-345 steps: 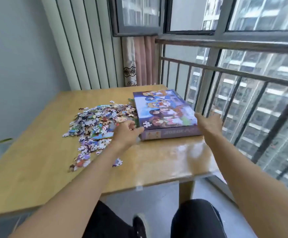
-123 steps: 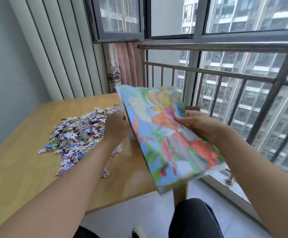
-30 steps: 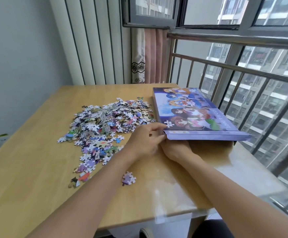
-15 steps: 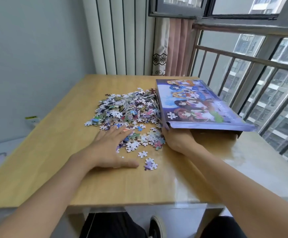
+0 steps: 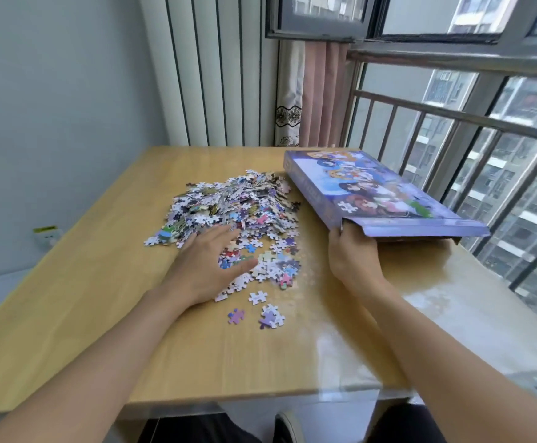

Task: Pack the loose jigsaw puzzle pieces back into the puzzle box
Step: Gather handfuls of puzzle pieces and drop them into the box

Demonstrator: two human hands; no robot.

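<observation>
A flat purple puzzle box with a cartoon picture lies on the right side of the wooden table, its near end flap open. My right hand holds that open end, fingers inside the opening. A heap of loose jigsaw pieces spreads left of the box. My left hand lies flat with spread fingers on the near edge of the heap. A few stray pieces sit nearer to me.
A metal railing and window run along the table's right side, close to the box. A pink curtain hangs at the back corner. The table's near edge lies just above my knees.
My left hand has slid right into the near pieces, pushing them toward the box. My right hand has lifted the box's open end a little higher.
</observation>
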